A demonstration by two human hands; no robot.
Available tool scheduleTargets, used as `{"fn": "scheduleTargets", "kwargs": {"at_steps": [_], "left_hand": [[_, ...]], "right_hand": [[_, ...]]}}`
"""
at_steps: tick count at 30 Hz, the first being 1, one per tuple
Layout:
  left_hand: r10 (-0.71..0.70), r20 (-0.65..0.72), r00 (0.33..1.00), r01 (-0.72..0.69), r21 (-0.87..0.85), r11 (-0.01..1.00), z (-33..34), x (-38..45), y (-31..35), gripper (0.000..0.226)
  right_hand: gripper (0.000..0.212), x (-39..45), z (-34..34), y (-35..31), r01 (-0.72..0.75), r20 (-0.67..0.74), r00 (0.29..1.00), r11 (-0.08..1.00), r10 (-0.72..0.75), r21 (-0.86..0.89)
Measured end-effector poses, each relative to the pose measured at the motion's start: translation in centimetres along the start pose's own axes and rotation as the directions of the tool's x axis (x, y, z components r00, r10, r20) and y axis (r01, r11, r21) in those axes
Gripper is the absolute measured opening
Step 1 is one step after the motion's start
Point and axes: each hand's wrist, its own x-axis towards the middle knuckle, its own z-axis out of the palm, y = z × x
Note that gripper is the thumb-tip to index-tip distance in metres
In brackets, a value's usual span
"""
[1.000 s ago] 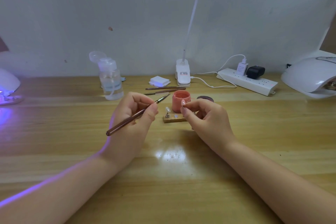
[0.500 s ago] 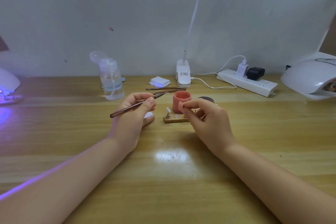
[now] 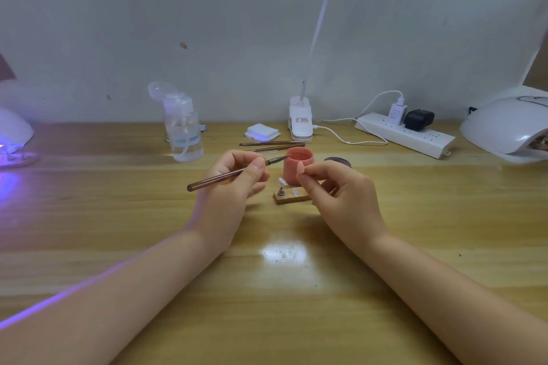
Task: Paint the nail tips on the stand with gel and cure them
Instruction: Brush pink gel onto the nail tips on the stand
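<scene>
Since the earlier frame, left hand (image 3: pixel 234 184) is advancing the pinched brush (image 3: pixel 234 172) to the jar (image 3: pixel 298 168) rim mid-surface. Right fingers (image 3: pixel 307 179) are pinching a tip (image 3: pixel 300 168) above the stand (image 3: pixel 292 196). Risk: overloaded bristles dripping gel.

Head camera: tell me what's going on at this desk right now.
A person is doing gel nail work. The left hand holds a brush with its tip at the rim of the open pink gel pot. The right hand pinches a pink nail tip in front of the pot. The small wooden stand sits on the desk just below, between the hands. A curing lamp waits at the far right; another at the far left glows purple.
</scene>
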Motion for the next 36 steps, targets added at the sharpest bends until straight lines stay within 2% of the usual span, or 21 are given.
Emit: {"fn": "scheduleTargets", "kwargs": {"at_steps": [3,7,11,21,24,27,33,36], "left_hand": [[0.214,0.041,0.976,-0.218,0.138,0.966,-0.4,-1.0,0.5,0.004],[0.274,0.161,0.948,-0.302,0.183,0.936,-0.8,-2.4,1.0,0.024],[0.302,0.212,0.930,-0.345,0.212,0.914,-0.7,-2.9,1.1,0.020],[0.257,0.222,0.941,-0.313,0.275,0.909,-0.7,-3.3,1.0,0.022],[0.269,0.220,0.938,-0.319,0.243,0.916,-0.9,-3.3,1.0,0.020],[0.280,0.194,0.940,-0.320,0.220,0.921,-1.0,-3.1,1.0,0.020],[0.222,0.191,0.956,-0.261,0.210,0.942,-0.8,-3.1,0.9,0.022],[0.265,0.202,0.943,-0.306,0.214,0.927,-1.0,-3.1,1.0,0.023]], "right_hand": [[0.009,0.0,-0.1,0.0,-0.033,-0.004,0.999,0.998,0.033,0.053],[0.016,0.0,-0.1,0.0,-0.055,0.004,0.998,0.994,0.055,0.090],[0.014,0.1,-0.1,-0.1,-0.065,0.006,0.998,0.992,0.065,0.105],[0.004,0.0,0.0,0.2,-0.082,0.029,0.996,0.992,0.079,0.092],[0.009,0.0,0.0,0.2,-0.081,0.009,0.997,0.993,0.080,0.087],[0.004,0.0,0.0,0.3,-0.089,0.024,0.996,0.992,0.087,0.089],[0.006,0.0,0.0,0.4,-0.082,0.025,0.996,0.994,0.081,0.073],[0.005,0.1,0.0,0.5,-0.084,0.012,0.996,0.995,0.083,0.059]]}}
